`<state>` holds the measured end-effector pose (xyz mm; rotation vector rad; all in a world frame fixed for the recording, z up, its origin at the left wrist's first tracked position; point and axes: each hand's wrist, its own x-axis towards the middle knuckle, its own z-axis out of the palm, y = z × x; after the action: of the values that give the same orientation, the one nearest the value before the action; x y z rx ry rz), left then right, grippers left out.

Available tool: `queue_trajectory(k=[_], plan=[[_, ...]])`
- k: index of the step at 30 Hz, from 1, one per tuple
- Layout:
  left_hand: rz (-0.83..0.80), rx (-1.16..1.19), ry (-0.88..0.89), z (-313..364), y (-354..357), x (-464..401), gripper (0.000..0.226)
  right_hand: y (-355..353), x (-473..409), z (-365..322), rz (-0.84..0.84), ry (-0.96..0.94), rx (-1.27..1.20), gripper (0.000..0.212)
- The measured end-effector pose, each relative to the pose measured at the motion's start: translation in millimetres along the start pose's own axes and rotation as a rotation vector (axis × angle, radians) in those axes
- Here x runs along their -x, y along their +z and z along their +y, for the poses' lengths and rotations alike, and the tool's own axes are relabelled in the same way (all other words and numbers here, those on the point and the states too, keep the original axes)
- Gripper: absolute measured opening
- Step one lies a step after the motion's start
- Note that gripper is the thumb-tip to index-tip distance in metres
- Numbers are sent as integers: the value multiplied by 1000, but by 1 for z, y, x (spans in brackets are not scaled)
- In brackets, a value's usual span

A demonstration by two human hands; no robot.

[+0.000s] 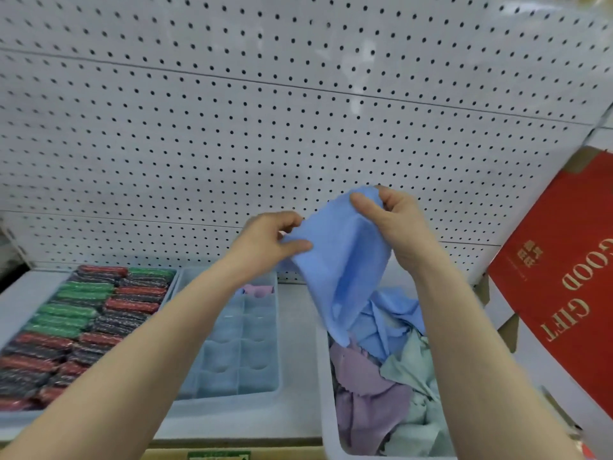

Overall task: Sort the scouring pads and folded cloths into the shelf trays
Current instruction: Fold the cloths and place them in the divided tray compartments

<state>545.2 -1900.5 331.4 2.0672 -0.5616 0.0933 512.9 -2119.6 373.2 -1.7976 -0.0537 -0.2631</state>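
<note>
- The blue cloth (pixel 345 260) hangs in the middle of the frame, held up in front of the white pegboard (pixel 232 127); its top edge runs slanting from your left hand up to your right, and its lower tip drops to the heap in the tray at lower right.
- Your left hand (pixel 268 244) pinches the cloth's left edge, thumb under and fingers curled over it.
- Your right hand (pixel 394 220) grips the top right corner, thumb laid across the front and fingers folded behind.
- The loose cloths (pixel 391 376), blue, lilac and pale green, lie crumpled in the white bin (pixel 326 393) at lower right; its left wall stands just beside the divided tray.
- The divided tray (pixel 238 343) sits in the lower middle, partly under your left forearm. A lilac folded cloth (pixel 257 289) fills a cell at its far end; the cells nearer you show bare bottoms.
- The scouring pads (pixel 83 327), red, green and dark, pack the tray at lower left in close rows, touching one another.
- A red box (pixel 564 277) printed GOOD GIFT leans at the right edge of the frame, near your right forearm.
- Between your two forearms there is open room above the divided tray.
</note>
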Motion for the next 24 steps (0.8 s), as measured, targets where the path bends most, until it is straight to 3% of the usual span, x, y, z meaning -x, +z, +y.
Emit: queue_trajectory(k=[4, 9, 10, 13, 15, 18, 21, 24], plan=[[56, 147, -176, -20, -34, 10, 12, -7, -1, -2, 32, 30, -103, 10], [-109, 706, -226, -18, -66, 17, 13, -3, -4, -2, -128, 37, -420, 13], [-98, 635, -256, -20, -68, 16, 14, 3, -7, 2, -97, 49, -368, 11], [116, 54, -380, -32, -70, 9, 20, 24, -15, 17, 105, 36, -58, 12], [231, -52, -431, -35, -65, 8, 21, 34, -14, 24, 194, 31, -56, 11], [325, 154, -371, -29, -53, 7, 17, 52, -3, 23, 264, -48, -65, 13], [339, 491, -346, -10, -37, 5, 16, 83, 14, 15, 184, -174, -37, 10], [357, 615, -352, 3, -26, 3, 15, 106, 28, 9, 83, -248, -34, 11]])
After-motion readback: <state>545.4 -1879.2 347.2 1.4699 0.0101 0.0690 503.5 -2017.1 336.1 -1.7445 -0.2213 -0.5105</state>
